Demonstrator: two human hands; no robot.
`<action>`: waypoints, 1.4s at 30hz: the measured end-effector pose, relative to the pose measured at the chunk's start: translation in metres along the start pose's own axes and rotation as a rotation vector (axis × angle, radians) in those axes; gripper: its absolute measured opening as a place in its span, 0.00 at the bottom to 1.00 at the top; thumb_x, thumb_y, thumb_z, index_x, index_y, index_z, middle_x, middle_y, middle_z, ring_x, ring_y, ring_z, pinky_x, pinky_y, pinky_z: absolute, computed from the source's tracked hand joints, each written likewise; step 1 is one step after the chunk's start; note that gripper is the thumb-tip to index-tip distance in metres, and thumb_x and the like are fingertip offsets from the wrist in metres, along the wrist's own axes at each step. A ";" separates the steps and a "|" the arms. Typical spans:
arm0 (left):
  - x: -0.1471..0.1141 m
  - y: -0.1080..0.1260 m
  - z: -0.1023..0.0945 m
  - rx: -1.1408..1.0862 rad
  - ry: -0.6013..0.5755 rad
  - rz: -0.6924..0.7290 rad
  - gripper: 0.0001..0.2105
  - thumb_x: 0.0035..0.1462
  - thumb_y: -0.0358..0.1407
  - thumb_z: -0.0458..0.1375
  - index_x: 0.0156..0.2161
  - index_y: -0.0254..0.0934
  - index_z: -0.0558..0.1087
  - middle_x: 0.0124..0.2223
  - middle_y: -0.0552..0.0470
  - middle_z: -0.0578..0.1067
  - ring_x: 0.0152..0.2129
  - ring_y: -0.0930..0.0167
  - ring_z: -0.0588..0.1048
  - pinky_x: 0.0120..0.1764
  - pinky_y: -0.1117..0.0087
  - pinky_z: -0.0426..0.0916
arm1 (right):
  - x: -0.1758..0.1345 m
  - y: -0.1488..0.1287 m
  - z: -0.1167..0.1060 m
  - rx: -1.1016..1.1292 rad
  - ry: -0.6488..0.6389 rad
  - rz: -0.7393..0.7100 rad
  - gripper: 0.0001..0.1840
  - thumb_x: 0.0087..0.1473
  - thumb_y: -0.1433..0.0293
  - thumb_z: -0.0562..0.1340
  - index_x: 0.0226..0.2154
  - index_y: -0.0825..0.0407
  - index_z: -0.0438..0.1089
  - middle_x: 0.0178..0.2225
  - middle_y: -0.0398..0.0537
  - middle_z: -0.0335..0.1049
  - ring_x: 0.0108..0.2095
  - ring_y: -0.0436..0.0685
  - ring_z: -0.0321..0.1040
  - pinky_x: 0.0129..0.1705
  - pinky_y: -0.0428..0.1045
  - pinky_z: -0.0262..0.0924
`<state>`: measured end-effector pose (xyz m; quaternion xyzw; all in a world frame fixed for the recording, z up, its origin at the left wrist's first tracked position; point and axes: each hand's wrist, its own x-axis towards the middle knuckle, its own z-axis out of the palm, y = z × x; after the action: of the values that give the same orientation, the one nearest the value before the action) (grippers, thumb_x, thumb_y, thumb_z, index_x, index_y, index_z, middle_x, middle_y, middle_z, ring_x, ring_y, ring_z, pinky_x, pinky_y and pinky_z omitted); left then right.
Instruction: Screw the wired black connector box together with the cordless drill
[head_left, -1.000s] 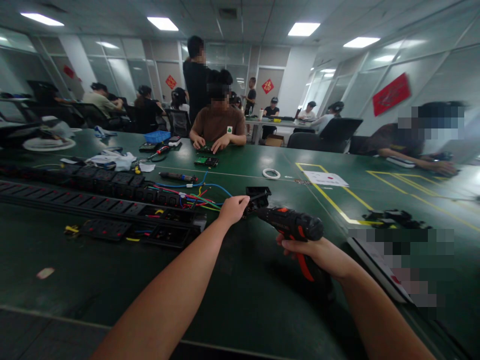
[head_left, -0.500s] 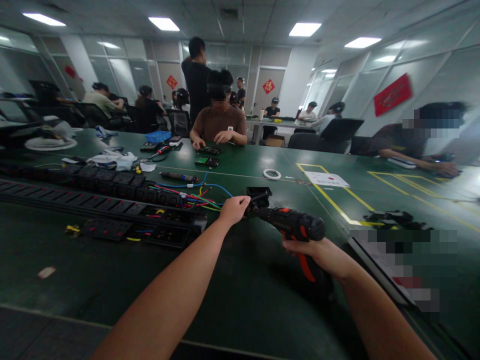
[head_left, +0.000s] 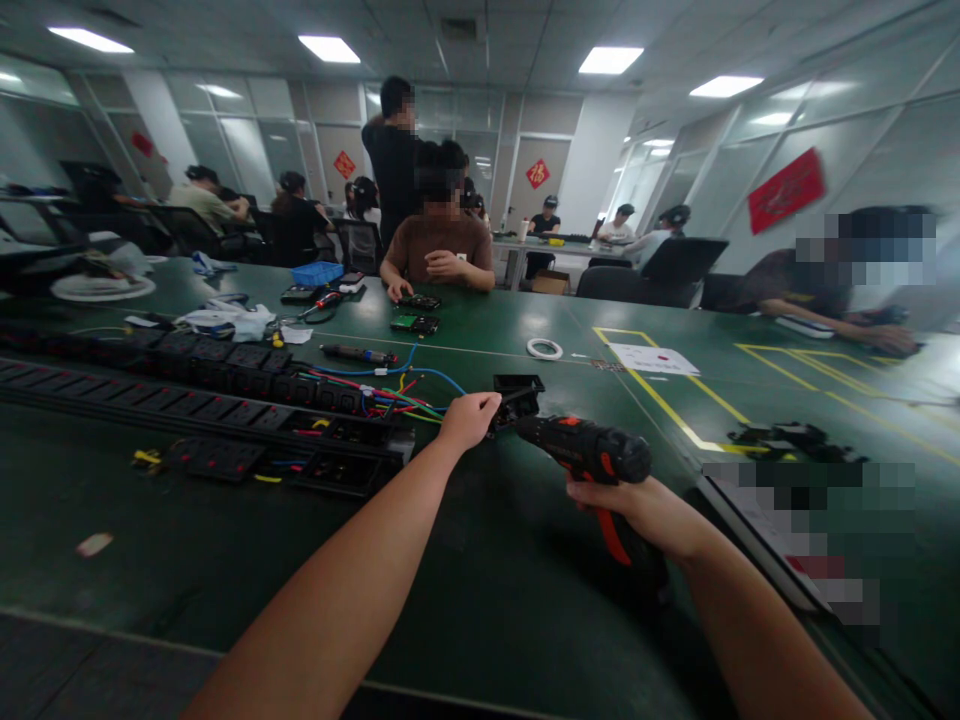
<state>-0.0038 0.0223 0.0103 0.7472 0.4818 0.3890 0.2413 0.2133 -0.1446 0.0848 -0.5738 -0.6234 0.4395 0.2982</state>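
My left hand (head_left: 470, 420) is closed, its fingers pinching the near side of a small black plastic housing (head_left: 519, 392) with an open rectangular frame. Coloured wires (head_left: 405, 400) run from the left up to behind this hand. A black and orange cordless drill (head_left: 589, 445) is in my right hand (head_left: 637, 505), with the fingers wrapped round its grip. The drill's nose points left at the housing, close to its lower edge. Whether the tip touches it, I cannot tell. Left of my left arm lies a long black power strip (head_left: 187, 400) with rows of sockets.
A black socket module (head_left: 214, 458) lies in front of the strip. Behind the wires is a dark pen-shaped tool (head_left: 356, 354). A white tape roll (head_left: 544, 348), a paper sheet (head_left: 652, 359) and black parts (head_left: 795, 440) lie rightward. Across the green table (head_left: 465, 600) sits a co-worker (head_left: 439, 245).
The co-worker across the table has lifted one hand off the circuit boards. My hands, the housing and the drill are almost where they were.
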 end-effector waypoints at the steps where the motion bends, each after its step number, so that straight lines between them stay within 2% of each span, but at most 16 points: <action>1: 0.000 0.000 0.000 0.000 0.001 0.000 0.18 0.67 0.43 0.50 0.48 0.40 0.81 0.50 0.50 0.81 0.49 0.64 0.77 0.54 0.69 0.66 | 0.000 0.000 0.000 0.003 0.004 0.000 0.17 0.47 0.55 0.69 0.30 0.53 0.73 0.27 0.45 0.71 0.31 0.57 0.67 0.37 0.52 0.61; 19: 0.000 0.001 -0.001 0.016 -0.011 -0.006 0.18 0.67 0.43 0.49 0.49 0.42 0.81 0.52 0.51 0.80 0.50 0.65 0.77 0.54 0.69 0.67 | -0.002 -0.004 0.002 -0.013 -0.009 -0.033 0.16 0.49 0.56 0.69 0.30 0.52 0.71 0.26 0.43 0.69 0.29 0.55 0.65 0.36 0.51 0.61; 33: 0.000 0.000 -0.001 0.017 -0.006 -0.008 0.18 0.67 0.43 0.50 0.49 0.41 0.80 0.52 0.50 0.80 0.51 0.64 0.76 0.54 0.68 0.67 | -0.001 0.001 0.000 0.019 -0.024 0.026 0.17 0.49 0.56 0.69 0.36 0.52 0.75 0.30 0.45 0.73 0.32 0.57 0.69 0.37 0.51 0.62; 42: 0.000 0.000 -0.001 0.006 -0.005 -0.020 0.18 0.67 0.43 0.50 0.50 0.41 0.80 0.52 0.50 0.80 0.51 0.65 0.76 0.55 0.69 0.66 | -0.003 -0.002 0.001 0.035 -0.003 0.018 0.18 0.47 0.57 0.69 0.35 0.53 0.76 0.30 0.46 0.73 0.31 0.57 0.70 0.36 0.51 0.63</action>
<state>-0.0041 0.0220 0.0110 0.7442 0.4897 0.3832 0.2442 0.2113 -0.1477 0.0867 -0.5733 -0.6109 0.4539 0.3035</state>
